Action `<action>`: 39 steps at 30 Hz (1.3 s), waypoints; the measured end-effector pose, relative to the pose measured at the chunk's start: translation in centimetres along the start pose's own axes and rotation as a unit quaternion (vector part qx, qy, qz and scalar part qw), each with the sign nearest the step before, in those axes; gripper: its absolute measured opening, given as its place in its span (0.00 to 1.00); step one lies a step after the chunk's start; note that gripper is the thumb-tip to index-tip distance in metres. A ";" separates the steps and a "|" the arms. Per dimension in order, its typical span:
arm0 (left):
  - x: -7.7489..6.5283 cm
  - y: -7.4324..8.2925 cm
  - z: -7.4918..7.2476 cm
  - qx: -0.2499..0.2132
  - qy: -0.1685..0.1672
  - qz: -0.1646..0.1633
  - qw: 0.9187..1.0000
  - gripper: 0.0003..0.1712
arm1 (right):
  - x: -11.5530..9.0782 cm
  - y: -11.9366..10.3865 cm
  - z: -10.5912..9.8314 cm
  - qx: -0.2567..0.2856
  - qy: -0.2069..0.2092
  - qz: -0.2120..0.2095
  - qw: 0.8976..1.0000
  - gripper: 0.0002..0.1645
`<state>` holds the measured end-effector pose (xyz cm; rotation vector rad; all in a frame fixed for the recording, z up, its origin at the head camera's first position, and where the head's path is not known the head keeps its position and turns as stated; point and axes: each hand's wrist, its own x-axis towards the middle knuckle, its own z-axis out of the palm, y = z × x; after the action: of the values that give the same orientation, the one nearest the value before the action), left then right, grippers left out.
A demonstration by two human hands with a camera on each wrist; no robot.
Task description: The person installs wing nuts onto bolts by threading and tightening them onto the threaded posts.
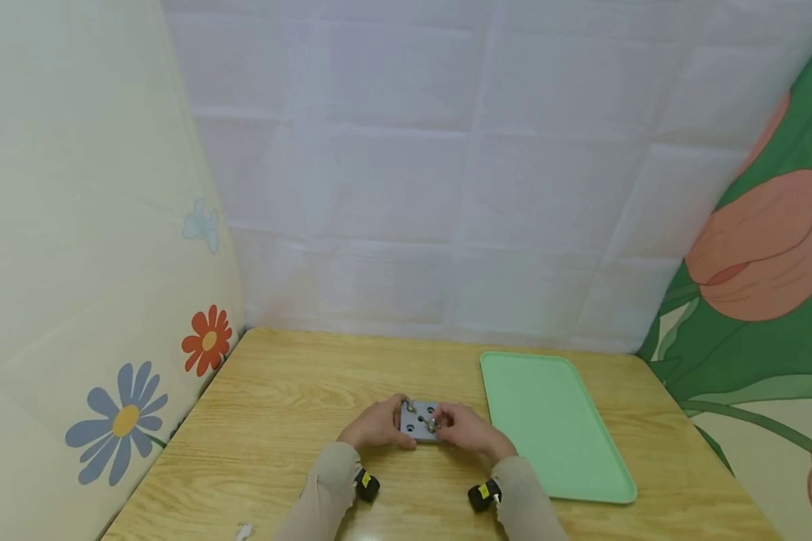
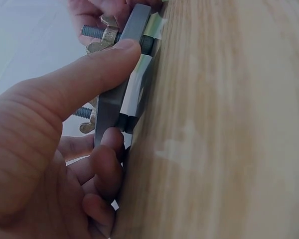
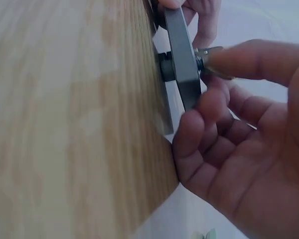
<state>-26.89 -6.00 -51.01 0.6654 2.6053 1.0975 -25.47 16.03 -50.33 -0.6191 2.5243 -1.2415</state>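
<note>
In the head view a small grey metal plate with several holes is held just over the table. My left hand grips its left end, thumb along the near edge. Two threaded bolts pass through the plate, each with a wing nut; one wing nut sits at the far left corner. My right hand pinches the other wing nut, near the plate's right end. Dark bolt heads stick out below the plate in the left wrist view. Thumb and fingers partly cover the pinched wing nut in the right wrist view.
A light green tray lies on the wooden table, to the right of my hands. A small whitish scrap is at the near left. White cloth hangs behind the table, with flower-printed cloths at both sides.
</note>
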 end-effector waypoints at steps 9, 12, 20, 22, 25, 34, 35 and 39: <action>0.1 -0.2 0.1 -0.006 -0.002 0.001 1.000 0.47 | -0.2 0.1 -0.1 0.095 -0.004 0.027 0.995 0.09; 0.2 -0.3 0.1 -0.004 -0.001 0.002 1.000 0.47 | -0.2 0.1 -0.2 0.050 0.002 0.018 0.999 0.04; 0.3 -0.3 0.1 0.001 -0.005 -0.005 1.000 0.50 | -0.1 -0.1 -0.2 -0.029 -0.004 -0.009 1.000 0.14; 0.3 -0.3 0.2 0.003 -0.005 -0.004 1.000 0.49 | -0.1 0.0 -0.2 -0.035 -0.004 -0.011 0.999 0.12; 0.3 -0.4 0.2 0.005 -0.004 -0.001 1.000 0.48 | -0.1 0.1 -0.1 -0.038 0.002 -0.018 0.999 0.09; 0.3 -0.3 0.1 0.007 -0.002 0.001 1.000 0.48 | -0.1 0.0 0.1 -0.035 0.014 -0.016 0.999 0.07; 0.3 -0.3 0.1 0.008 -0.002 0.001 1.000 0.48 | -0.1 0.0 0.1 -0.038 0.016 -0.014 0.999 0.07; 0.2 -0.2 0.1 0.006 -0.002 0.003 1.000 0.47 | -0.2 -0.3 0.1 -0.037 0.019 -0.009 0.999 0.09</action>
<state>-27.14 -5.96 -51.23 0.6768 2.6111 1.0813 -25.13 15.86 -50.14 -0.6405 2.6124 -1.1811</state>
